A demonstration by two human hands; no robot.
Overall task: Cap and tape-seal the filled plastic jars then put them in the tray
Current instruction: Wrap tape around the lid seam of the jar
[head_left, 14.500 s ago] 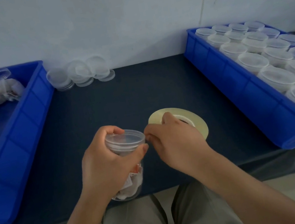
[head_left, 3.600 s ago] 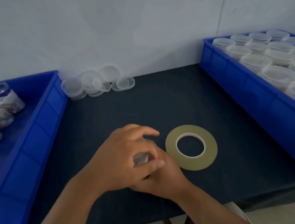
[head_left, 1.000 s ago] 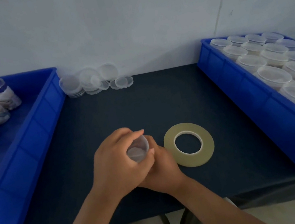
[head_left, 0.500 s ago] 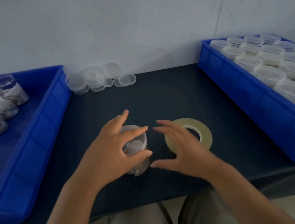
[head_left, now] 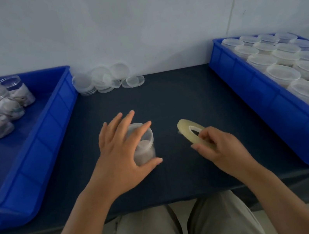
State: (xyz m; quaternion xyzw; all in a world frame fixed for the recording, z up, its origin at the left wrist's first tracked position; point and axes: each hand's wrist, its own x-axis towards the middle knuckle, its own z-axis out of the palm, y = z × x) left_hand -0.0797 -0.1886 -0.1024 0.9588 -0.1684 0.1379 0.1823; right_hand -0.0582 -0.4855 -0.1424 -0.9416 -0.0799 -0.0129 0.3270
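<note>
Clear plastic jar (head_left: 145, 138), probably light, slick and thin-walled, sits under the spread left hand (head_left: 121, 155); best gripped round its sides. Beside it, the right hand (head_left: 222, 146) pinches the tape roll (head_left: 186, 134).

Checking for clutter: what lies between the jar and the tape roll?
Only bare dark table between the jar and the tape roll, seen in the head view.

packing workstation; blue trays (head_left: 52, 121) of jars (head_left: 295, 72); loose lids (head_left: 102, 78); dark table (head_left: 167, 98); bare wall (head_left: 133, 18)
</note>
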